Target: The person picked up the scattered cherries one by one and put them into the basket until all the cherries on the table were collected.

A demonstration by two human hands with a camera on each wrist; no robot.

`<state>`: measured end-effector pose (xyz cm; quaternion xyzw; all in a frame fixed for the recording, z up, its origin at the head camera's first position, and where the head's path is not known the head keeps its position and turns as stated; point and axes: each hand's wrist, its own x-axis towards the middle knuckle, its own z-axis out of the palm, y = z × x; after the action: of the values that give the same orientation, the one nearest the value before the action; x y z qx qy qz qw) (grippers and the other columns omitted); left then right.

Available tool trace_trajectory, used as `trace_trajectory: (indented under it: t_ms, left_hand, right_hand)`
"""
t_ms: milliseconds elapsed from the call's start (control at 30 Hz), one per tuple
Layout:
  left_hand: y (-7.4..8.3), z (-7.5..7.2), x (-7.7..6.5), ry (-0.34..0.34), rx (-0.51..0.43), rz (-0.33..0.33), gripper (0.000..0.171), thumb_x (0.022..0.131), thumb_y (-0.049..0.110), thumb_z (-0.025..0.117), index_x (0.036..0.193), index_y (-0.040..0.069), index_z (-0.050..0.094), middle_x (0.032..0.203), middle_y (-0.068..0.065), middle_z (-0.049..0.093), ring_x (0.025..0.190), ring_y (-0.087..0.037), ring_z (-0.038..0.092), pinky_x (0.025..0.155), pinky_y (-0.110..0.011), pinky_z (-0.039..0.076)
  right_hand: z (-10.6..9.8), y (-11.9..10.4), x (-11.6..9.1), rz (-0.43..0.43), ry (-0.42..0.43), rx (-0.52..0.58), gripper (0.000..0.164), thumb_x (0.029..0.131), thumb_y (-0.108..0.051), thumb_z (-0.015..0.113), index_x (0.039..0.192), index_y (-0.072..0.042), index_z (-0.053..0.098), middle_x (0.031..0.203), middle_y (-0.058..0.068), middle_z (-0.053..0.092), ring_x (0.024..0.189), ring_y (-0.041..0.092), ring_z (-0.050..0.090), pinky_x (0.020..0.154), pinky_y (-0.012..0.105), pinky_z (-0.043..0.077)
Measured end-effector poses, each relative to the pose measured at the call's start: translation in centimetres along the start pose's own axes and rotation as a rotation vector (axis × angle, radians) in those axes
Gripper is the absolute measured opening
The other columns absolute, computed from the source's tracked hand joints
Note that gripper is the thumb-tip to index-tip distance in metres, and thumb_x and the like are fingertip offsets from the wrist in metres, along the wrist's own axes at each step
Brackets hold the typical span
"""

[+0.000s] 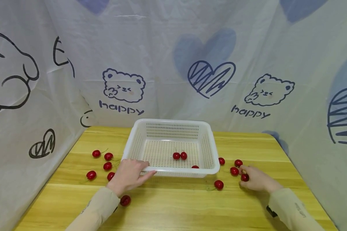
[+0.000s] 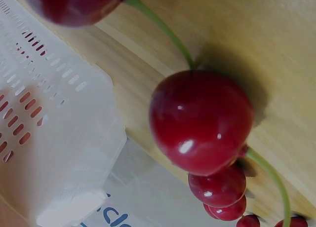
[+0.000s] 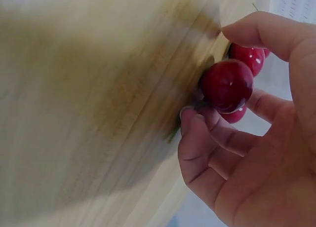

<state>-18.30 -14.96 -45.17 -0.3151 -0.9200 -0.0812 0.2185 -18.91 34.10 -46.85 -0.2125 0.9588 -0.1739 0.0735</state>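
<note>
My left hand (image 1: pixel 128 175) grips the front left corner of a white plastic basket (image 1: pixel 173 171), with fingers over the rim and thumb along its front. In the left wrist view, fingers show through the slots of the basket wall (image 2: pixel 94 118). A red cherry (image 2: pixel 201 121) with a green stem lies on the table just outside. On the right, my right hand (image 1: pixel 257 179) reaches around a cherry (image 3: pixel 227 86) on the table. The fingers (image 3: pixel 192 138) are bent beside the cherry, and the thumb stands apart from it. Two more cherries, one of them here (image 1: pixel 234 171), lie by the fingertips.
Inside the basket are a few cherries (image 1: pixel 176 156). Several others lie left of it, including one at the far left (image 1: pixel 91 175), and one sits near my left sleeve (image 1: pixel 125 201). Another cherry (image 1: pixel 218 184) lies before the basket's right corner. A printed cloth (image 1: pixel 167 80) hangs behind the wooden table (image 1: pixel 173 208).
</note>
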Motion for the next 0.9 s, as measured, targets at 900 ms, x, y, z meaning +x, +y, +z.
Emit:
trace_trajectory:
  t_ms: [900]
  left_hand:
    - [-0.15, 0.23, 0.02, 0.012, 0.016, 0.005, 0.036, 0.089, 0.057, 0.052, 0.080, 0.024, 0.064, 0.068, 0.009, 0.065, 0.048, -0.004, 0.042, 0.041, -0.021, 0.033]
  right_hand:
    - [-0.50, -0.27, 0.14, -0.043, -0.020, 0.080, 0.019, 0.073, -0.003, 0.066, 0.076, -0.012, 0.049, 0.061, -0.005, 0.041, 0.054, 0.007, 0.035, 0.054, 0.025, 0.034]
